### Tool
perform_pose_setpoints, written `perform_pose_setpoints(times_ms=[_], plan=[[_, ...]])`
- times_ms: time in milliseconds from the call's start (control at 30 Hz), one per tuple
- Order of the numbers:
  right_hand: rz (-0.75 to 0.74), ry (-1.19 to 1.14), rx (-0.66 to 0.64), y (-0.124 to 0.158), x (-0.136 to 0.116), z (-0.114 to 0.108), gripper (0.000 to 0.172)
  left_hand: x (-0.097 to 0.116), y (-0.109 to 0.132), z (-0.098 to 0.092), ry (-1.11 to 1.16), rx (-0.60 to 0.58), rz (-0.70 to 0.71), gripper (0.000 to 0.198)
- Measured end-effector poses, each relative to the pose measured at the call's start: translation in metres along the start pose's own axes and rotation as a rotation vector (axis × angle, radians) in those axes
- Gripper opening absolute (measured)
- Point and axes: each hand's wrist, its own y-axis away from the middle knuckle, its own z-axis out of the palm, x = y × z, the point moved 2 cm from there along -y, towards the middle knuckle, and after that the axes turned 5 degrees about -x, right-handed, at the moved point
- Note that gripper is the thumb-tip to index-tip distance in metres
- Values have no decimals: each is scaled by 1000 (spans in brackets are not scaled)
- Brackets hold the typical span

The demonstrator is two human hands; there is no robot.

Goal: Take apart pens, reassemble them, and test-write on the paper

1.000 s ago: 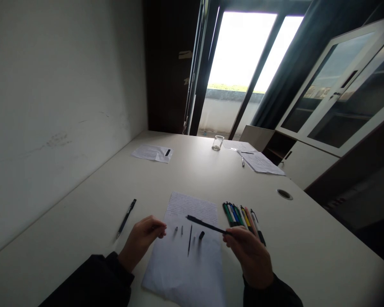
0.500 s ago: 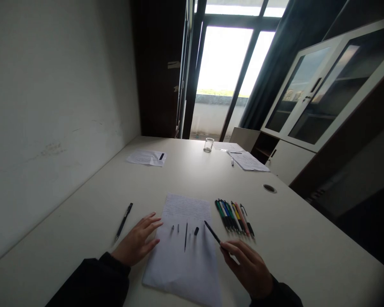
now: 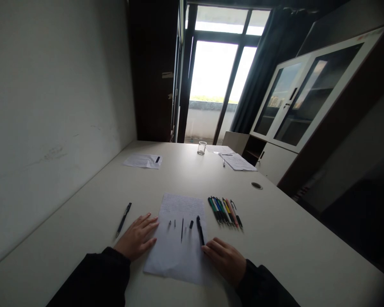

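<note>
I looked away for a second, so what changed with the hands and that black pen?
The right hand lowered the black pen barrel from the air onto the white lined sheet; its fingers now rest at the barrel's near end. The left hand opened flat. The small pen parts stayed put.

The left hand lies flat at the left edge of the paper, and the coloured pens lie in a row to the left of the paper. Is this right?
Not quite. The head view shows the coloured pens lying in a row to the right of the paper, not the left. The left hand does lie flat at the paper's left edge.
</note>
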Motion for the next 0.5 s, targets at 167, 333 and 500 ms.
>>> perform_pose_setpoints(times_ms=[167,333,500], plan=[[4,16,8,-1,-2,0,19,2,2,3,-26,1,-16,48],[24,-13,34,0,-2,-2,21,8,6,5,-51,20,-42,48],[158,-72,123,5,-5,-4,27,14,13,10,-92,45,-74,46]])
